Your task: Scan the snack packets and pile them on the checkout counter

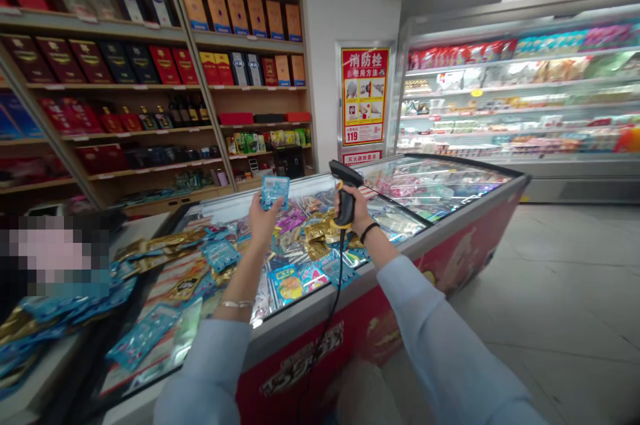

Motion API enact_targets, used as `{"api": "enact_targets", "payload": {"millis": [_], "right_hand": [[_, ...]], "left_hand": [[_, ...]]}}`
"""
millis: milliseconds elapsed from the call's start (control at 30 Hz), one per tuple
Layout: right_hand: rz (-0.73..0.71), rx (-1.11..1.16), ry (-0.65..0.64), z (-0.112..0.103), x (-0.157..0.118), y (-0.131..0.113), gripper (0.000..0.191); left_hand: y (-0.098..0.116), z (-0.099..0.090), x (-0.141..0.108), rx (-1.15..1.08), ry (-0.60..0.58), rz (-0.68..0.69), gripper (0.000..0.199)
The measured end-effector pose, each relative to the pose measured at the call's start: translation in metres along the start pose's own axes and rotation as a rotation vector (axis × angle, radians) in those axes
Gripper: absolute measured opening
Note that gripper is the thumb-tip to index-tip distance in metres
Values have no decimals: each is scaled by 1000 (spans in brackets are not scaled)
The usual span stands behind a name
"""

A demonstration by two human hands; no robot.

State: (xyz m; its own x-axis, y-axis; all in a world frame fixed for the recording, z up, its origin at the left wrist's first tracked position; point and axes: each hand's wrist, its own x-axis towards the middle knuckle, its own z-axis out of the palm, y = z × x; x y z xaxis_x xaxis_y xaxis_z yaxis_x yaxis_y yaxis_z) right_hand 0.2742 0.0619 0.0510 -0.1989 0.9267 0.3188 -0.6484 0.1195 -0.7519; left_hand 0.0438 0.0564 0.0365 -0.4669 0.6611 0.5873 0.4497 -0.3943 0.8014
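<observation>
My left hand (263,219) is closed on a small blue packet (275,190), raised above the chest freezer's glass top. In my right hand (354,207) is a black and yellow barcode scanner (345,198), gripped by its handle with the head pointing up and left. Its black cable (340,278) hangs down past the freezer's front. Below both hands lie gold packets (317,240) and more blue packets (221,253), spread loosely over the glass. What is printed on the held packet is too small to read.
The chest freezer (345,311) runs across in front of me toward the right. A pile of blue and gold packets (75,305) lies at the left, beside a blurred-out patch. Shelves of boxes (245,71) stand behind; a lit refrigerated display (520,98) fills the right back.
</observation>
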Motion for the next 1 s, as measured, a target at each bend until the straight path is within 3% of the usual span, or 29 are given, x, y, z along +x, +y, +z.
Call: {"api": "enact_targets", "payload": {"millis": [200, 333, 433, 567, 667, 1000], "right_hand": [[12, -6, 143, -76, -7, 20, 25], [14, 14, 185, -105, -10, 43, 27], [24, 19, 209, -111, -10, 51, 26], [20, 24, 246, -112, -10, 53, 25], [12, 23, 256, -114, -10, 53, 26], [-13, -19, 275, -115, -10, 51, 25]], "left_hand": [[-33, 57, -34, -11, -221, -1, 64], [-61, 77, -52, 97, -409, -15, 63], [-68, 82, -58, 255, -485, 102, 59], [-63, 86, -69, 534, -492, 259, 52], [-59, 88, -77, 631, -512, 252, 51], [-65, 89, -78, 588, -557, 220, 52]]}}
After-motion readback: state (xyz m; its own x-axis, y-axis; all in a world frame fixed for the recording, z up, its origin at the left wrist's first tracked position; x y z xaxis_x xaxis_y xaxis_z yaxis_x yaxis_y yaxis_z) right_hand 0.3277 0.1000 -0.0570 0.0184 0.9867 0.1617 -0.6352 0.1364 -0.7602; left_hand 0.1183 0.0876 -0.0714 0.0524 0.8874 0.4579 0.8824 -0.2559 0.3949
